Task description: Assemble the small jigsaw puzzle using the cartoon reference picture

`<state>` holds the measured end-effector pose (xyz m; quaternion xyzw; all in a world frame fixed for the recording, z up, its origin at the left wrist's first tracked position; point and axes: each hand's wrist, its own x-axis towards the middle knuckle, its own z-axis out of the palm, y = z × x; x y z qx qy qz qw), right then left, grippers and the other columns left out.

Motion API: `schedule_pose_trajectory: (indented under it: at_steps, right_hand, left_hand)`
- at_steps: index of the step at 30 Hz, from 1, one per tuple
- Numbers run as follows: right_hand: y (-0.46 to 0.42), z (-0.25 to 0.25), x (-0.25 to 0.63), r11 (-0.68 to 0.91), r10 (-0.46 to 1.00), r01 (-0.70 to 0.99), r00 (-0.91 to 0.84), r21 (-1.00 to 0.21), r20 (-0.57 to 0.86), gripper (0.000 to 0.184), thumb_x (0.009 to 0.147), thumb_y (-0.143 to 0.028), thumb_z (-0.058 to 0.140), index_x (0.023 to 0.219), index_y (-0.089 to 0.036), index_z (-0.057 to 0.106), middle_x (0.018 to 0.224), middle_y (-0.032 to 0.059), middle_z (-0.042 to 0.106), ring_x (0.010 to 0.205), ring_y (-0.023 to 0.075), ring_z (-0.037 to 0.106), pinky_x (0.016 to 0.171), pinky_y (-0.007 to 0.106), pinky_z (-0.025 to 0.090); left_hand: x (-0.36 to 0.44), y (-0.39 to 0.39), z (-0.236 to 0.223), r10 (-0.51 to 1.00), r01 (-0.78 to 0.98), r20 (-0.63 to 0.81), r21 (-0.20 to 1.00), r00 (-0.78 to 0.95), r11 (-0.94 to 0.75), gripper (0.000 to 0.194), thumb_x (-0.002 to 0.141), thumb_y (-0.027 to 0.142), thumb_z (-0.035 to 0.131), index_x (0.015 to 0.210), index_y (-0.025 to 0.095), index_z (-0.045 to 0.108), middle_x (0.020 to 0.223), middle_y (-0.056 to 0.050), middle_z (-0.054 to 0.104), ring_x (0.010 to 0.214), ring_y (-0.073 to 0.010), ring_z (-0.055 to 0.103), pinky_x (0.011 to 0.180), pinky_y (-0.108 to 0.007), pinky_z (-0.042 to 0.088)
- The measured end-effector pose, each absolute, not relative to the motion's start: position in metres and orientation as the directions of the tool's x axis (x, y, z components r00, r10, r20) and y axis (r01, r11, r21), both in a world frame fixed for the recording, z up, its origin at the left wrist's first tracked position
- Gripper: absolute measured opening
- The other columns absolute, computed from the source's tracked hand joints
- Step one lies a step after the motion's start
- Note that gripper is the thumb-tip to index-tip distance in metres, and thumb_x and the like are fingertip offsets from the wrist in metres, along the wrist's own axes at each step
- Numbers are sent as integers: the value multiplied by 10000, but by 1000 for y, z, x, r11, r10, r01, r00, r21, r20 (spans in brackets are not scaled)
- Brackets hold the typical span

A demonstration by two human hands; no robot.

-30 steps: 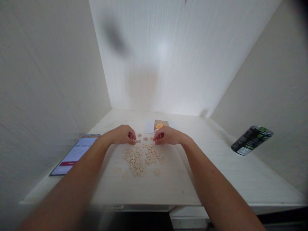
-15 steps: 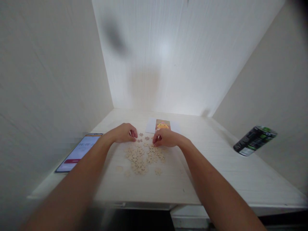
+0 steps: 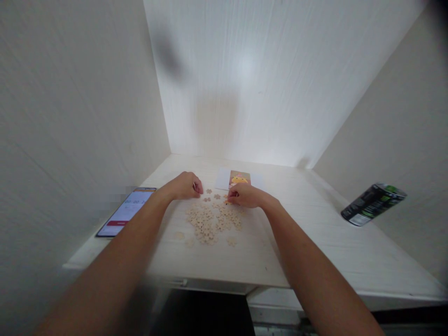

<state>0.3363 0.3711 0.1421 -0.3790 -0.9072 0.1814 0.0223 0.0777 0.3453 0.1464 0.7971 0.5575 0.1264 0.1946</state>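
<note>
A heap of pale, knobbly puzzle pieces (image 3: 206, 225) lies on the white table between my forearms. Just beyond it, several darker pieces (image 3: 209, 191) are spread out, printed side seemingly up. My left hand (image 3: 186, 185) rests at the left of these, thumb and fingers curled together; what they hold, if anything, is too small to make out. On the other side my right hand (image 3: 244, 195) has its fingertips pinched on a small orange-yellow puzzle piece (image 3: 226, 198), partly hidden by the fingers. Behind it lies a picture card (image 3: 241, 178) with a yellow figure on white paper.
A phone (image 3: 128, 210) with a timer on its screen lies left, partly behind my left forearm. At the right is a tilted-looking black and green can (image 3: 373, 204). White walls (image 3: 217, 70) enclose the table at the back and sides. The table's front edge (image 3: 224, 281) runs below.
The view has shifted slightly, so the table sits a little higher in the picture. My right fingertips now show an orange-yellow piece beside them. The left hand keeps its curled pose.
</note>
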Motion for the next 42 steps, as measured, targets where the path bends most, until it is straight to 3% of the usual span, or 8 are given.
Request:
schedule_pose_trajectory:
  at_steps: [6,11,14,19,24,42]
  right_hand:
    - [371,143,339,632,722,691,-689,-352,-58,128,807,-174,631,847,-128,744,817,74,723,687,122,573,596,235,381]
    - [368,144,335,662,675,634,-736,-400,-49,223,812,-176,643,1002,-159,758,923,61,747,762,118,616,655,215,428]
    - [363,144,331,672,653,615,-755,-413,-61,246,793,-244,688,1018,-192,771,940,58,755,765,130,629,655,224,434]
    - [362,143,329,677,644,609,-762,-414,-68,202,780,-263,695,950,-217,793,924,49,768,793,152,652,689,244,444]
    - [369,138,332,673,633,601,-770,-432,-84,192,797,-205,664,938,-220,793,934,37,777,806,144,670,711,233,464]
    - [367,140,331,666,637,615,-763,-422,-108,172,809,-222,655,932,-181,769,906,51,757,765,128,644,669,222,450]
  left_hand:
    - [75,347,144,915,841,-91,437,394,-319,218,761,284,688,909,146,769,878,-47,717,777,-143,642,690,-232,434]
    - [70,343,153,914,858,-103,400,392,-323,252,780,279,645,940,110,742,831,-59,696,682,-127,581,621,-229,407]
    - [65,340,158,895,849,-205,451,397,-273,282,776,309,620,928,88,708,722,-62,654,610,-136,555,575,-241,408]
    - [62,339,156,838,809,-321,546,442,-217,387,715,419,688,908,84,701,758,-80,648,618,-143,555,559,-246,427]
    - [63,341,153,845,837,-334,504,418,-214,332,673,359,709,888,107,724,763,-66,662,617,-134,545,552,-236,406]
    - [67,340,153,861,774,-281,606,424,-184,292,644,284,670,854,82,662,784,-88,637,631,-158,567,535,-268,465]
